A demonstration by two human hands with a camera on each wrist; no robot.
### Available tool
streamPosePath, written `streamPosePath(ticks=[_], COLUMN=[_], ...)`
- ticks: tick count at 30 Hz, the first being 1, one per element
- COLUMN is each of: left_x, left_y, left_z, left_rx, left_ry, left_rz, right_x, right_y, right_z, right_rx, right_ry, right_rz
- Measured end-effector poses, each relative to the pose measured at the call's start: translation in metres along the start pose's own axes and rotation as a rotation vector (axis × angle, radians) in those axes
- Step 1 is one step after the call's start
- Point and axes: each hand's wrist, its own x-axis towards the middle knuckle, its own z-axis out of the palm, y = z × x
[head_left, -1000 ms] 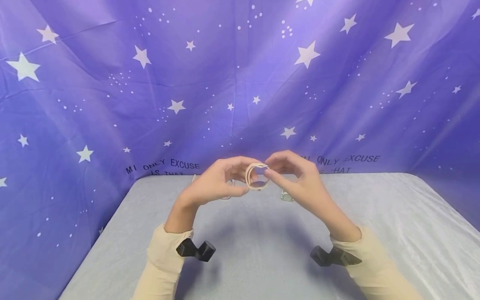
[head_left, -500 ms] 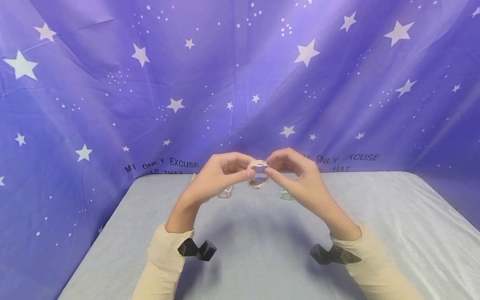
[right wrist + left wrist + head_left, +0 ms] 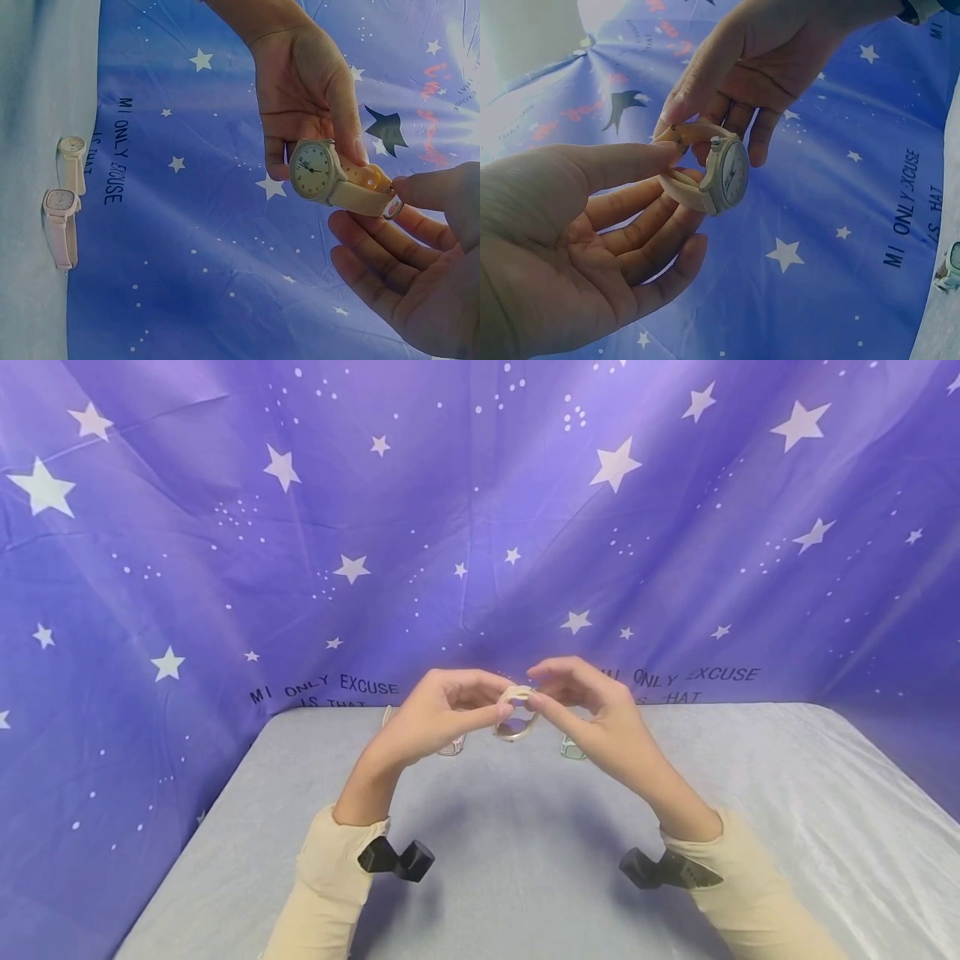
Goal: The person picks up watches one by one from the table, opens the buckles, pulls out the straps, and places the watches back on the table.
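A cream wristwatch (image 3: pixel 313 170) with a round white dial is held up in the air, its strap bent round into a loop. My left hand (image 3: pixel 431 718) pinches the strap between thumb and fingers from the left. From the right, my right hand (image 3: pixel 600 714) pinches the strap by the metal buckle (image 3: pixel 393 207). In the left wrist view the watch case (image 3: pixel 727 174) faces away to the right, and the overlapping strap ends (image 3: pixel 676 136) lie between both thumbs. The right hand's other fingers (image 3: pixel 375 259) are loosely spread below the strap.
On the grey cloth-covered table (image 3: pixel 517 877) behind my hands lie a pink square-faced watch (image 3: pixel 61 201), a beige round-faced watch (image 3: pixel 73 144) and a green watch (image 3: pixel 573 747). A purple star-printed curtain (image 3: pixel 420 510) hangs at the table's back edge.
My left thumb has moved up from the bottom of the loop to the strap ends at the top. The loop has tilted slightly; the right hand stays nearly still.
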Motion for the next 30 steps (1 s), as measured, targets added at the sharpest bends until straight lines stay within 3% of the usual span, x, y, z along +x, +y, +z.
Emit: streamPosePath(ticks=[17, 25, 30], left_x=[-0.0011, 0.0004, 0.0028], left_y=[0.0004, -0.0019, -0.0055], left_z=[0.0015, 0.0043, 0.0079], left_rx=[0.054, 0.148, 0.158], left_ry=[-0.011, 0.043, 0.105], left_rz=[-0.006, 0.032, 0.044], right_x=[-0.002, -0.0009, 0.0013], right_y=[-0.002, 0.0006, 0.005], right_z=[-0.0013, 0.0011, 0.0033], right_rx=[-0.081, -0.228, -0.288], right_ry=[-0.076, -0.055, -0.021], right_rz=[0.042, -0.035, -0.119])
